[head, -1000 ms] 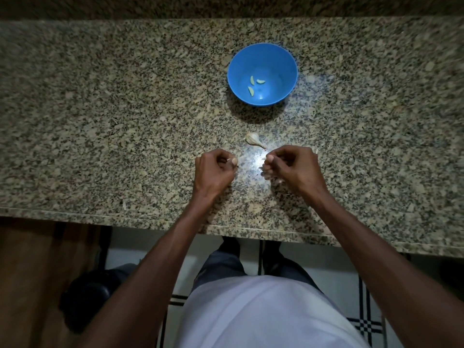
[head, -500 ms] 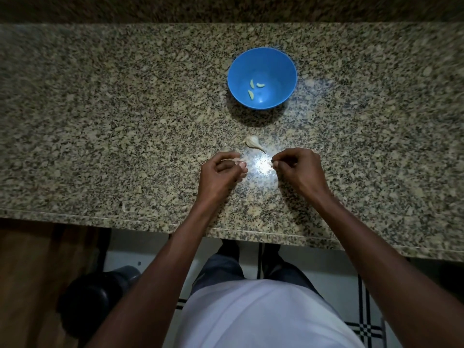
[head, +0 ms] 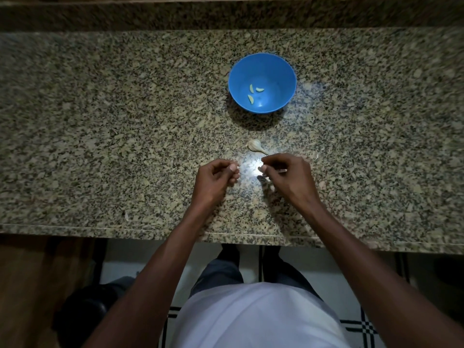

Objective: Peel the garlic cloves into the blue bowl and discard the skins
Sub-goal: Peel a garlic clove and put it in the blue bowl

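Observation:
The blue bowl [head: 285,71] stands on the granite counter and has three peeled cloves [head: 253,92] in its bottom. A small garlic bulb [head: 254,145] lies on the counter between the bowl and my hands. My left hand [head: 216,179] hovers just left of a bright glare spot, its fingers curled round a small garlic clove that is almost wholly hidden. My right hand [head: 288,177] is a short gap to the right and pinches a thin strip of garlic skin [head: 281,170] between thumb and fingers.
Small pale scraps of skin lie on the counter right of my right hand [head: 316,156] and near the front edge [head: 126,216]. The counter's front edge [head: 150,231] runs just below my wrists. A dark ledge lines the back.
My hands have drawn slightly apart, the right one pulling away to the right with the skin strip. The bowl and bulb have not moved on the counter.

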### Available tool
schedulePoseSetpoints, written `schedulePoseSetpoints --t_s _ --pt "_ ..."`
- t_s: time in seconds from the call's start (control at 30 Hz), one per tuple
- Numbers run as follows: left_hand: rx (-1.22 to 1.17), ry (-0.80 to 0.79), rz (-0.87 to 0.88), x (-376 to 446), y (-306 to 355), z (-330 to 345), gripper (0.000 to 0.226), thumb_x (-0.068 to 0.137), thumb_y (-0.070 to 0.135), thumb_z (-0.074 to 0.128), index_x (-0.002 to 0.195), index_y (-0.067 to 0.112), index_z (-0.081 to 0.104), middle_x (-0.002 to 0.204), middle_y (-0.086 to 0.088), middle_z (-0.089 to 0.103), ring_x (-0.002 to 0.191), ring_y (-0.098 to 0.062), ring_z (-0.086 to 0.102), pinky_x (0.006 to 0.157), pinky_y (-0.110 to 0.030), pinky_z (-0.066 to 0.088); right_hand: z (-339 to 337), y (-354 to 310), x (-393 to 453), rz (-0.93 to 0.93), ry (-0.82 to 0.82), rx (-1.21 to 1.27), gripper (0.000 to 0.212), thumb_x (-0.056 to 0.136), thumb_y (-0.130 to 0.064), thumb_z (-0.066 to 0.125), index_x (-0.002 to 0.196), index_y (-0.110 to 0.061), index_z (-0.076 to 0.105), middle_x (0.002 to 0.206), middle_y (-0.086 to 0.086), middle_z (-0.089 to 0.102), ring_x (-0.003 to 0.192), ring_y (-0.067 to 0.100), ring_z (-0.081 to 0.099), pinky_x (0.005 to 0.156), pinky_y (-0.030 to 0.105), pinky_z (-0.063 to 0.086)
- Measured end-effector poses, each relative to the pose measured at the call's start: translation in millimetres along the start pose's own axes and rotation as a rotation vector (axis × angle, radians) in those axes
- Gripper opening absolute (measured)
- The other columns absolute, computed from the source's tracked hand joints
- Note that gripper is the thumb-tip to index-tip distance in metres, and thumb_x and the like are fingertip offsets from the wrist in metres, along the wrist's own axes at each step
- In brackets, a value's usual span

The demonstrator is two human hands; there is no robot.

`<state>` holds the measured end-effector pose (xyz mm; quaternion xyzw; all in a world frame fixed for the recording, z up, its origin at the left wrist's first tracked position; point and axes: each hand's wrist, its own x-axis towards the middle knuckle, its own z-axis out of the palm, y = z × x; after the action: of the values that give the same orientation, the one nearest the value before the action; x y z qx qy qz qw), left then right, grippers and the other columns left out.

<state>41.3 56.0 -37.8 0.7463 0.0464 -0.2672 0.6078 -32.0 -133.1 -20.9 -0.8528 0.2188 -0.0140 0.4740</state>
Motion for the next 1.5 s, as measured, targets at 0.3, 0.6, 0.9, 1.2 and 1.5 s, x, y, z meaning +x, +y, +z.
schedulePoseSetpoints --t_s 0.3,0.6,0.9,1.2,1.5 --pt "-0.058 0.056 0.009 3 -2 -32 0.01 0.091 0.006 0.077 0.1 0.003 0.076 0.095 -0.01 0.079 0.091 -0.026 0.078 0.081 -0.036 0.064 50 -9 -3 -0.159 -0.149 -0.315 0.005 0.095 -0.005 0.069 0.091 -0.007 0.07 0.105 0.009 0.055 0.089 0.026 0.061 0.078 0.046 0.058" --pt "0.039 0.065 0.065 6 -10 -47 0.012 0.089 0.006 0.079 0.1 0.003 0.076 0.095 -0.009 0.078 0.087 -0.02 0.077 0.078 -0.027 0.062 50 -4 -54 -0.277 -0.444 -0.405 0.04 0.091 0.004 0.066 0.129 -0.01 0.07 0.129 0.007 0.059 0.114 0.023 0.056 0.094 0.036 0.051" --pt "0.035 0.294 0.15 -23 -10 -56 0.014 0.091 0.003 0.076 0.103 -0.003 0.073 0.102 -0.002 0.076 0.09 -0.001 0.073 0.078 -0.016 0.056 54 2 -68 -0.059 -0.131 -0.413 0.018 0.106 -0.007 0.05 0.119 0.001 0.06 0.1 -0.005 0.051 0.09 -0.008 0.055 0.071 0.01 0.043" --pt "-0.036 0.513 0.144 -72 -35 -64 0.006 0.091 0.003 0.076 0.096 0.001 0.073 0.1 -0.004 0.077 0.095 -0.014 0.076 0.086 -0.034 0.063 77 -21 -63 -0.279 -0.272 -0.271 0.019 0.088 0.011 0.055 0.095 0.005 0.071 0.096 0.016 0.065 0.089 0.029 0.06 0.078 0.045 0.052" --pt "-0.121 0.616 0.088 -89 -61 -62 0.008 0.09 0.0 0.076 0.096 0.0 0.072 0.096 -0.004 0.077 0.089 -0.013 0.076 0.078 -0.025 0.059 97 -43 -24 -0.894 -0.587 -0.529 0.031 0.096 -0.008 0.061 0.125 -0.003 0.069 0.123 0.015 0.062 0.11 0.033 0.054 0.088 0.046 0.051"
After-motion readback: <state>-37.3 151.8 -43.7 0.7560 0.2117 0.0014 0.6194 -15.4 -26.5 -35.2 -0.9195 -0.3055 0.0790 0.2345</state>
